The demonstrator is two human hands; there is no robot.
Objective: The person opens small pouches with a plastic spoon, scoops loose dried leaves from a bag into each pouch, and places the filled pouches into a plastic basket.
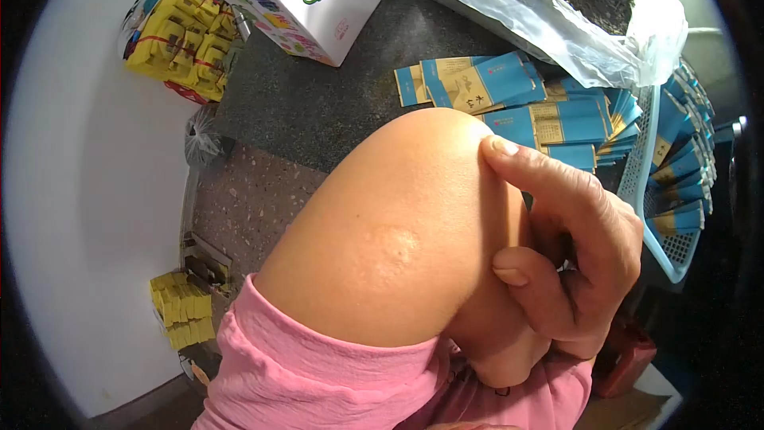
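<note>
A bare bent limb (pixel 374 223), apparently a knee, fills the middle of the head view, with a raised, bumpy patch on its skin. Pink cloth (pixel 318 374) is pushed back below it. My right hand (pixel 589 231) is at the limb's right side. Its index fingertip rests on the skin near the top, and the thumb tip touches lower down. Thumb and index are apart with no object between them; the other fingers curl out of sight. My left hand cannot be made out.
Blue-and-tan packets (pixel 485 84) are spread on a dark tabletop (pixel 278 99). A pale blue basket (pixel 649 167) holds more packets. Behind are a printed white carton (pixel 350 8) and a plastic bag (pixel 549 24) of dried leaves. Yellow packs (pixel 179 40) stand left.
</note>
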